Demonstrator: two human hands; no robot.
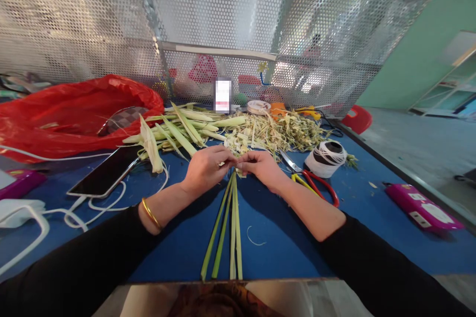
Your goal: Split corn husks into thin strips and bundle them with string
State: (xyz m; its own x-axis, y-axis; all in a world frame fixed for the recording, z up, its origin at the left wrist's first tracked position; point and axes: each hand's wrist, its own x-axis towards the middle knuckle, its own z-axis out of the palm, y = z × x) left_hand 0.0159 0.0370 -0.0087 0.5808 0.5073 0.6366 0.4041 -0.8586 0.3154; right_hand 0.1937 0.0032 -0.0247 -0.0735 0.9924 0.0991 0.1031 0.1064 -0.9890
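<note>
My left hand (206,167) and my right hand (262,166) meet at the middle of the blue table (282,237), fingers pinched on the top end of a bundle of green leaf strips (226,233). The strips trail from my fingers down toward the table's near edge. A gold bangle (150,214) sits on my left wrist. Just behind my hands lies a pile of green-white leaves (186,131) and shredded cuttings (282,131).
Scissors with red and yellow handles (312,183) and a spool of white string (326,158) lie right of my hands. A phone (106,172) with white cable lies left, a red plastic bag (74,109) behind it. A magenta case (424,208) is far right. Perforated metal screen (230,20) backs the table.
</note>
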